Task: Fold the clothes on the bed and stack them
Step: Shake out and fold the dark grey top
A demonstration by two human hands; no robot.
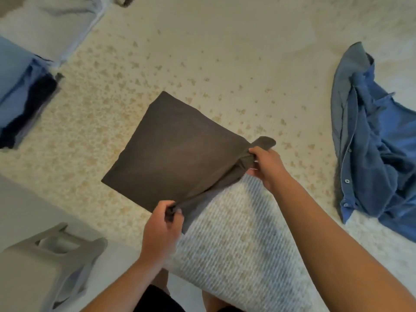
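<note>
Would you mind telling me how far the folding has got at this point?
Done: a stack of folded clothes sits at the bed's left edge. In hand: the left hand and right hand each grip a corner of the folded brown garment. Left: stacking it, then folding the crumpled blue shirt.

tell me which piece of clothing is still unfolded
The blue shirt, crumpled on the bed's right side. The brown garment is folded square; those on the left are stacked.
</note>
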